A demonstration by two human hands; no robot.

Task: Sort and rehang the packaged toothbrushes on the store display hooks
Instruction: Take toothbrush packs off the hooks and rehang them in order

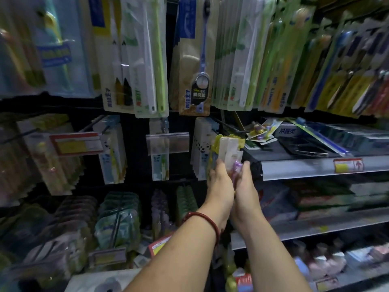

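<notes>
Store shelving [294,167]; left hand [219,179], right hand [245,184] together hold toothbrush packs [228,147] upright.

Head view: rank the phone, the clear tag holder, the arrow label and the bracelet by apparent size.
1. Phone and clear tag holder: about alike, so not ranked apart.
2. Arrow label.
3. Bracelet: a thin band, smallest in area, though it is nearest the camera, which makes this unsure.

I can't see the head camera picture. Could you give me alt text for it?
Two bare hands, left hand and right hand, hold a small bunch of packaged toothbrushes upright. Around them hanging packs fill a shop wall; a shelf at right carries loose packs.
</notes>
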